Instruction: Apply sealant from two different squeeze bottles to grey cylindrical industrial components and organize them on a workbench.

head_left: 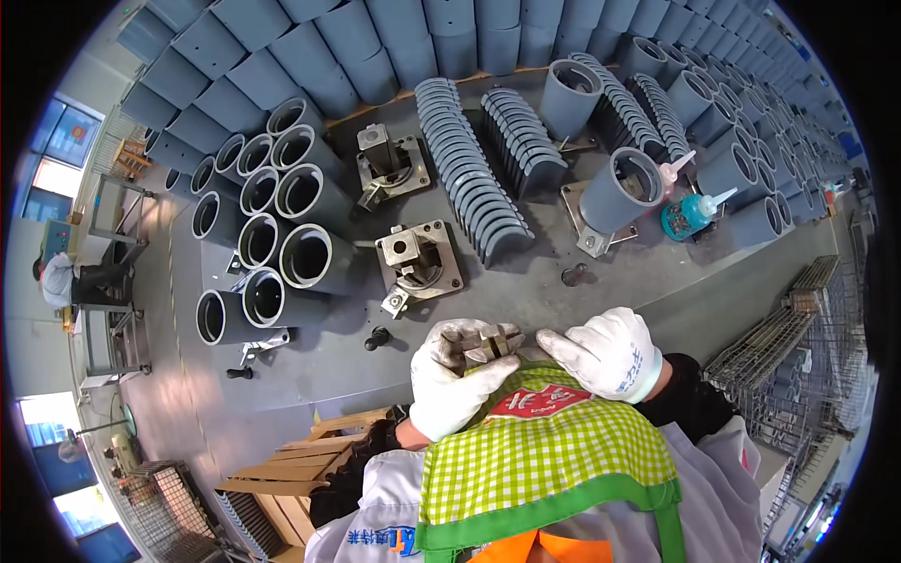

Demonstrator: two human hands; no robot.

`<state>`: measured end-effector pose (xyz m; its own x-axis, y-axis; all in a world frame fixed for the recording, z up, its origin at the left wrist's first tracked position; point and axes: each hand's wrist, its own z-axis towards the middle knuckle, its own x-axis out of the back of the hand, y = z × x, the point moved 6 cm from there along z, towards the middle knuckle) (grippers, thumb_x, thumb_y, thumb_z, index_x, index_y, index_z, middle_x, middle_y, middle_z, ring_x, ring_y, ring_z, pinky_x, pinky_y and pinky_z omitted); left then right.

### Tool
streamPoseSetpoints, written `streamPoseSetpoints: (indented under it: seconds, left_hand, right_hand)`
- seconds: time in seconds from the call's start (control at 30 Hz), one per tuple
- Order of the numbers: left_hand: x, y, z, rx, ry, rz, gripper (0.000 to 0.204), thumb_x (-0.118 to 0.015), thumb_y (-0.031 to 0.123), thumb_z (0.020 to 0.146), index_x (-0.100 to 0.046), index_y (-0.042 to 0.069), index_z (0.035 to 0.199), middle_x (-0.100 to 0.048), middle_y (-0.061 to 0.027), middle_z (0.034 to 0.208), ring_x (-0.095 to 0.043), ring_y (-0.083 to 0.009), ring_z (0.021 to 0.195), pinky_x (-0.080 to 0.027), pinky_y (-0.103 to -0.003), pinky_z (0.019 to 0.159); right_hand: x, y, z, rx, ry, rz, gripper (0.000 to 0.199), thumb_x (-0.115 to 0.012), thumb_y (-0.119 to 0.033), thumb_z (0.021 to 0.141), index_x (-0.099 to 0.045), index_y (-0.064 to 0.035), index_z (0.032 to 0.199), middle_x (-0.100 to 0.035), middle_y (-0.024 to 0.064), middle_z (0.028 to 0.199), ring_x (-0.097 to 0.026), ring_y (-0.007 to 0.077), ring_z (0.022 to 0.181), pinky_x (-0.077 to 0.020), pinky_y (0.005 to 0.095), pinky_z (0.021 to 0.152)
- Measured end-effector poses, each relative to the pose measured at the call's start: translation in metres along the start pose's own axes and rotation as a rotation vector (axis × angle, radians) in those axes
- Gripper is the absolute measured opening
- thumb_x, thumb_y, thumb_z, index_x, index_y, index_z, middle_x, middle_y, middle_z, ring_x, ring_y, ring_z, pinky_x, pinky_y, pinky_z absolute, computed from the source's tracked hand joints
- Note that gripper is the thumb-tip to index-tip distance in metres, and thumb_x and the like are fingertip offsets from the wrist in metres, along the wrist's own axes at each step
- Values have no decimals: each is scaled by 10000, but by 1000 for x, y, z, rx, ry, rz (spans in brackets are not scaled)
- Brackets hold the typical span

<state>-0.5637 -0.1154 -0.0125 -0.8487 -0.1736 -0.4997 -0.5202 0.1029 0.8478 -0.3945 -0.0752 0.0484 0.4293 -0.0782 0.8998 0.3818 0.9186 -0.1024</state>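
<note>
My left hand (457, 377), in a white work glove stained dark at the fingers, closes on a small metal block (492, 343) with a dark slot across it. My right hand (605, 353), gloved likewise, is just to the right of the block and apart from it. Its fingers stretch toward the block, and nothing shows in them. Both hands are in front of my green checked apron (554, 441). Beyond them on the grey table, a steel fixture (419, 266) with a square-holed block on top stands nearest my left hand. A second steel fixture (390, 161) is behind it.
Grey cylinders (317, 258) stand clustered on the left. Curved grey shells (479, 202) line up in rows at mid-table. Another cylinder (615, 195) rests on a fixture beside a teal bottle (688, 218). Black knobs (377, 338) stick out near the front. Wire baskets (765, 361) are at right.
</note>
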Motion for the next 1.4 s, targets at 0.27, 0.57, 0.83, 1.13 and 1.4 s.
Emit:
streamPoseSetpoints:
  seconds: [0.27, 0.57, 0.83, 1.13, 1.4]
  left_hand:
    - [8, -5, 0, 52, -29, 26, 384, -732, -111, 735, -513, -44, 1043, -647, -197, 1082, -649, -230, 985, -540, -373, 870]
    - [2, 1, 8, 84, -27, -191, 423, -712, -85, 751, -499, 0, 1107, -658, -157, 1055, -649, -218, 973, -537, -357, 857]
    - [7, -9, 7, 171, -25, -307, 377, -670, -63, 800, -520, 5, 1139, -653, -110, 1040, -650, -171, 924, -529, -300, 796]
    - [2, -12, 7, 198, -38, -436, 411, -682, -58, 803, -512, 25, 1168, -644, -80, 1041, -648, -157, 929, -530, -292, 809]
    - [5, -18, 5, 216, -103, -408, 429, -672, -71, 802, -499, 32, 1180, -645, -86, 1050, -654, -162, 890, -538, -296, 782]
  right_hand:
    - [-6, 2, 3, -58, -189, -107, 419, -581, -208, 771, -626, -143, 1183, -476, -20, 608, -497, 136, 529, -406, 329, 496]
    - [4, 17, 9, -120, -16, -27, 290, -647, -180, 762, -680, -155, 1049, -433, -41, 546, -487, 138, 493, -367, 309, 440]
    - [-6, -5, 26, -53, 59, -51, 362, -638, -190, 750, -676, -145, 1108, -430, -56, 605, -459, 116, 517, -370, 294, 497]
    - [-10, -4, 24, -63, -1, -51, 383, -632, -210, 754, -679, -150, 1130, -442, -49, 603, -471, 123, 534, -377, 307, 510]
    - [-13, -2, 17, -79, -13, -8, 391, -615, -206, 755, -674, -150, 1137, -472, -43, 615, -483, 129, 544, -390, 310, 525]
